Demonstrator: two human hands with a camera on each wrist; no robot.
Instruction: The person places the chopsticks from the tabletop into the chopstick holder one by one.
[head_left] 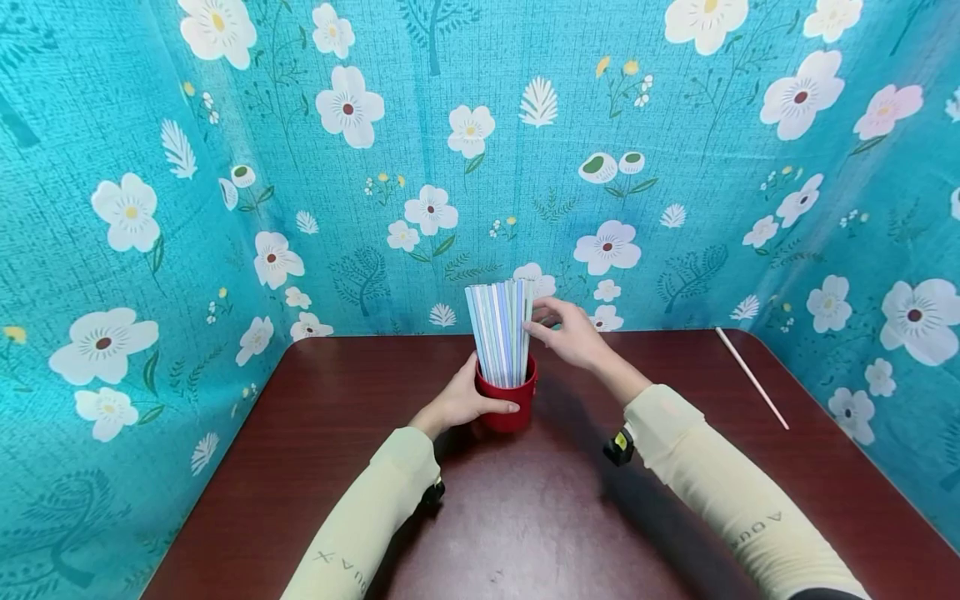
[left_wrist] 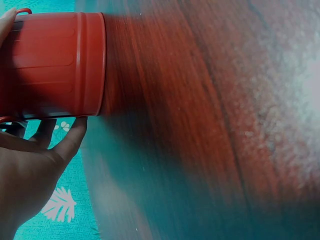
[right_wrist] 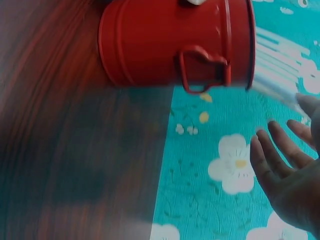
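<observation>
A small red bucket stands upright on the table with a bundle of pale blue, white and green drinking straws in it. The straws rise well above the rim and lean slightly left. My left hand grips the bucket from the left, thumb across its front; in the left wrist view, fingers of the left hand lie along its side. At the straws' right edge is my right hand, its thumb and forefinger touching them. The right wrist view shows the right hand with loosely spread fingers, beside the bucket's looped handle.
One pale pink straw lies by itself near the right edge of the dark red-brown table. A turquoise flowered cloth hangs behind the table and along both sides.
</observation>
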